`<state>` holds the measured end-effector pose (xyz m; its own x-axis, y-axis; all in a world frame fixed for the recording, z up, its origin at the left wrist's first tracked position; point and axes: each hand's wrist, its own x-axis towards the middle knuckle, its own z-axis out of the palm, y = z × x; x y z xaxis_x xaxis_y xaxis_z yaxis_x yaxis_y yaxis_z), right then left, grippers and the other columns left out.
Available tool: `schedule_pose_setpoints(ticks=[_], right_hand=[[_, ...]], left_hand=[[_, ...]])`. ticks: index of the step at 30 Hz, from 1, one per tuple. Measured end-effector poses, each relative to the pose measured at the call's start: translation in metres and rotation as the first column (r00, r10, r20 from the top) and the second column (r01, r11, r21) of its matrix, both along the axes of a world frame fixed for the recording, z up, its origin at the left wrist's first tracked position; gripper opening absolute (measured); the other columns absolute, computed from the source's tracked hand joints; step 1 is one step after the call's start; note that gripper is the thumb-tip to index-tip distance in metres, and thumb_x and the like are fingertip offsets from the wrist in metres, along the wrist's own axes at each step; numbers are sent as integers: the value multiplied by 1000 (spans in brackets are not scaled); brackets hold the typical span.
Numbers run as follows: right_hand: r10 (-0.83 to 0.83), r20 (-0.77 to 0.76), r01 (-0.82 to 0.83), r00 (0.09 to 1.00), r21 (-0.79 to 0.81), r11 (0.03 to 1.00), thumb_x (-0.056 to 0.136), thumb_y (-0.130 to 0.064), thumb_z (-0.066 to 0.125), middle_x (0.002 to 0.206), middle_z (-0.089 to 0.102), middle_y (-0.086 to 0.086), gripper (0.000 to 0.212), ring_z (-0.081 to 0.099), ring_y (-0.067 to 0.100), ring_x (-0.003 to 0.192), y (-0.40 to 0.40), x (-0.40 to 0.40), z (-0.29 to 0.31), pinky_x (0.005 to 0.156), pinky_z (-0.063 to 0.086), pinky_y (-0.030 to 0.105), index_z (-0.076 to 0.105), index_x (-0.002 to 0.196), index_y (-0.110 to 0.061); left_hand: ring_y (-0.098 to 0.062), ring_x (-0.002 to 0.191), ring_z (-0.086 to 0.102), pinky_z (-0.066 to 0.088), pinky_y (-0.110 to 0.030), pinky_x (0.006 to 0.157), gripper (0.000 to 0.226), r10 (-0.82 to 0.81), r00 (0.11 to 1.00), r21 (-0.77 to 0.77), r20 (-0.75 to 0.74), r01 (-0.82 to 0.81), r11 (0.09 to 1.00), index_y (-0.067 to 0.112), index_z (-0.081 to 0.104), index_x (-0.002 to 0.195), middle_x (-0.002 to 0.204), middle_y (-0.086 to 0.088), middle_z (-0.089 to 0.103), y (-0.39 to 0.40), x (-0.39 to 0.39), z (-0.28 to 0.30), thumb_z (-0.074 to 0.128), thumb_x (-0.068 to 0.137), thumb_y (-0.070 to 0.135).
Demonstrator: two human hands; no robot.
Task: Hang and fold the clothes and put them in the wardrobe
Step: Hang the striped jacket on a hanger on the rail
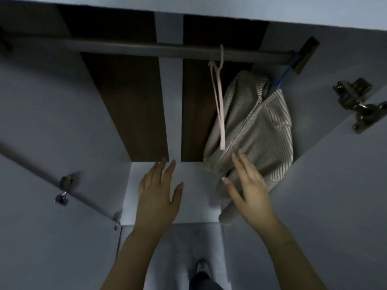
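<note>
A striped beige zip-up garment (257,130) hangs on a blue hanger (281,77) from the wardrobe rail (146,48), at the rail's right end. An empty pink hanger (219,101) hangs just left of it. My right hand (249,185) reaches up with straight fingers, its fingertips at the garment's lower front; it holds nothing. My left hand (159,191) is stretched out flat over the white wardrobe shelf (194,185), spread and empty. One sleeve of the garment (228,214) droops below my right hand.
The wardrobe has dark brown back panels (125,105) and a pale vertical strip in the middle. Open doors stand on both sides, with a metal hinge (356,103) at the right and hinges (65,189) at the left. My foot (202,266) shows on the floor below.
</note>
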<state>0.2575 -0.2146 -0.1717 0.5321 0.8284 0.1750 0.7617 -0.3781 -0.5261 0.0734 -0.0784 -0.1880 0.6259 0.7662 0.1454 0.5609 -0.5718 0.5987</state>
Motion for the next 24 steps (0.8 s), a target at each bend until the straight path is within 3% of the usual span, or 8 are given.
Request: schedule_pose_setpoints(ticks=[6, 10, 14, 19, 24], right_hand=[[167, -117, -177, 979, -81, 981, 100, -37, 41, 162, 13, -7, 63, 11, 5, 149, -20, -74, -11, 121, 20, 43, 17, 155, -16], [313, -102, -326, 944, -148, 934, 101, -39, 46, 163, 7, -11, 64, 4, 1, 148, -27, -116, -20, 121, 17, 42, 15, 155, -23], [435, -121, -450, 892, -164, 878, 101, -42, 40, 162, 6, -13, 62, 4, -1, 148, -34, -141, -23, 120, 20, 41, 13, 155, -26], [642, -139, -656, 754, -196, 728, 94, -60, 29, 162, -2, -17, 67, -6, -10, 144, -52, -169, -34, 123, 11, 32, 3, 150, -36], [829, -131, -832, 543, -220, 510, 95, -64, 27, 162, -6, -18, 69, -9, -7, 145, -78, -200, -57, 122, 3, 31, -3, 151, -39]], left_hand=[[-25, 145, 24, 16, -38, 118, 59, 65, 998, -127, 4, -64, 990, 18, 33, 149, 157, -5, 27, -31, -87, -22, 57, 96, 24], [-30, 144, 28, 26, -54, 115, 57, 170, 983, -110, -73, -177, 978, 16, 36, 148, 156, -9, 31, -59, -144, -28, 56, 96, 28], [-29, 144, 26, 26, -56, 114, 58, 303, 942, -57, -147, -314, 948, 18, 38, 148, 156, -7, 32, -97, -194, -29, 51, 93, 31], [-25, 148, 16, 16, -49, 120, 62, 521, 823, 10, -226, -533, 846, 23, 31, 151, 159, -4, 25, -171, -242, -32, 31, 93, 46], [-15, 151, 0, 0, -41, 122, 60, 729, 641, 60, -239, -740, 670, 28, 23, 154, 163, 2, 12, -273, -263, -34, 25, 97, 48]])
